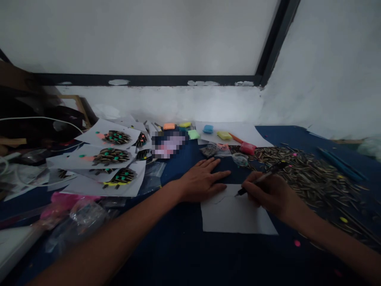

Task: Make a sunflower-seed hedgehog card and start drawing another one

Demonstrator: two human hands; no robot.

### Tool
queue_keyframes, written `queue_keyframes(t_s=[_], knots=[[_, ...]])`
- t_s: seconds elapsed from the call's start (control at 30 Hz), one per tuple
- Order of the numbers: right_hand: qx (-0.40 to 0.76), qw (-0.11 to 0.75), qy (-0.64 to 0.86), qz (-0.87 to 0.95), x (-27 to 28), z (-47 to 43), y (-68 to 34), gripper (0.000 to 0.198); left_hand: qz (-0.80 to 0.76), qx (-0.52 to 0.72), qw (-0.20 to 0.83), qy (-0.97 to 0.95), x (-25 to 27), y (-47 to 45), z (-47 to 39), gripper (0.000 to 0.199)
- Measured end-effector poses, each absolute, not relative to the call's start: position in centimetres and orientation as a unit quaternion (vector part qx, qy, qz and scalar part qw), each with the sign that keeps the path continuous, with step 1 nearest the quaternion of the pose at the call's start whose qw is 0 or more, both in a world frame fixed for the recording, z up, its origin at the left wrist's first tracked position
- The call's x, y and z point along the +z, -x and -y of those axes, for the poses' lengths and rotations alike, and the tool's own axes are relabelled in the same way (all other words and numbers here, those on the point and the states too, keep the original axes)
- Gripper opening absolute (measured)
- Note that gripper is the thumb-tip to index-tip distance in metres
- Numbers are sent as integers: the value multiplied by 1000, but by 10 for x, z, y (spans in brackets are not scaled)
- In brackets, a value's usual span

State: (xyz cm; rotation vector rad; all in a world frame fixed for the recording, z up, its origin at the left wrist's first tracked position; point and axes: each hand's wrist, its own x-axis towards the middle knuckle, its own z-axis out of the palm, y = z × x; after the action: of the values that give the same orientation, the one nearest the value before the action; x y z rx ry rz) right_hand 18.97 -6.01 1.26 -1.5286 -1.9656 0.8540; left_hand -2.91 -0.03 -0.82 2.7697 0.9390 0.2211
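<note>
A white sheet of paper (235,218) lies on the dark blue table, with a thin curved pen line near its upper left. My right hand (266,194) grips a black pen (262,177), its tip touching the paper or just above it. Flat at the sheet's upper left rests my left hand (205,180), fingers spread, thumb along the paper's top edge. Just beyond and to the right of my right hand spreads a heap of striped sunflower seeds (315,178).
At left, overlapping paper sheets (133,186) carry seed-covered shapes with coloured dots. Crumpled clear plastic (89,214) lies nearer me. Along the wall are coloured clay packets, including a blue packet (208,128) and a red packet (247,148). Blue tweezers-like tool (342,163) sits far right.
</note>
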Motion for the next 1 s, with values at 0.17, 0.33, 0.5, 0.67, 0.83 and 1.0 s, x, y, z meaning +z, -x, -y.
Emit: queue_keyframes(t_s=[0.17, 0.33, 0.5, 0.67, 0.83, 1.0], knots=[[327, 269, 560, 713, 15, 63, -190, 34, -324, 72, 104, -937, -8, 29, 1, 52], [322, 269, 584, 695, 18, 67, -189, 30, -324, 73, 108, -937, -8, 29, 1, 53], [322, 269, 585, 694, 20, 70, -192, 28, -327, 66, 116, -936, -6, 29, 1, 53], [306, 267, 588, 700, 21, 72, -194, 27, -327, 62, 117, -936, -6, 29, 2, 53], [298, 259, 594, 701, 24, 75, -193, 28, -322, 71, 116, -937, -8, 30, 1, 53], [302, 266, 584, 705, 26, 76, -193, 29, -320, 76, 115, -937, -10, 30, 0, 53]])
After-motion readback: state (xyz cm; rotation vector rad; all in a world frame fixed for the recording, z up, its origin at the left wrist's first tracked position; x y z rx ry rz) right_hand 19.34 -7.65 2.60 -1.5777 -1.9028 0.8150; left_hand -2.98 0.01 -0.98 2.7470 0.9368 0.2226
